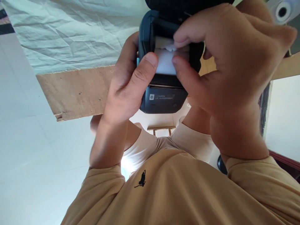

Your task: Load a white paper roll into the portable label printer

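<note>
A dark portable label printer is held up over the table's front edge, its black lid swung open at the top. Inside its bay lies a white paper roll with a torn, uneven edge. My left hand grips the printer's left side, the thumb resting at the edge of the roll. My right hand reaches in from the right, its thumb and index finger pinching at the paper's torn edge. The other right fingers are curled and partly hidden.
A wrinkled pale green cloth covers the wooden table, whose bare front edge shows. At the upper right stands a white roll with a dark core. Below the printer are my legs and a small wooden stool.
</note>
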Demonstrator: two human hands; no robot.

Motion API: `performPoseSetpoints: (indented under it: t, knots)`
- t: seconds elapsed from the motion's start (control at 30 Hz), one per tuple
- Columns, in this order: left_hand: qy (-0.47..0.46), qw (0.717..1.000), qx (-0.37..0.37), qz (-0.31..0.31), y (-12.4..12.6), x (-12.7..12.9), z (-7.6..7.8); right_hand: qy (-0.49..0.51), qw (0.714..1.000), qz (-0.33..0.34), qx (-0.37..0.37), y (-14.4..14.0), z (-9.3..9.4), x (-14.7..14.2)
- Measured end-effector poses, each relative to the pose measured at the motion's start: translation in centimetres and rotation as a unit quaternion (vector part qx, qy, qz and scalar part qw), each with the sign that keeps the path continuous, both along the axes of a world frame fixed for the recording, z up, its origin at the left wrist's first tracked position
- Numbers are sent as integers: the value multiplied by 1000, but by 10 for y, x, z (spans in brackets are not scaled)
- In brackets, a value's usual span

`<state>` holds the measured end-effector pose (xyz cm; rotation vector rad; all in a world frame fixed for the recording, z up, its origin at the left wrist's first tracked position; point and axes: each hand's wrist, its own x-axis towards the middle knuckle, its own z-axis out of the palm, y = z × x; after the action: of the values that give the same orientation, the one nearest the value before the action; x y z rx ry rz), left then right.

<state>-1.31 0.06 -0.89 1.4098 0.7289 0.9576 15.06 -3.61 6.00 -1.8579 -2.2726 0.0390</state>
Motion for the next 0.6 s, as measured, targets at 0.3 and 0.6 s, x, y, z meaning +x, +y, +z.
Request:
performPoseSetpoints:
  t: [0.3,0.6]
  knots:
    - [-27,997,32,64,-4,8,1,-2,997,65,-33,0,2,3]
    - [-7,1000,6,11,-5,3,7,-33,999,19,-15,-4,8,0]
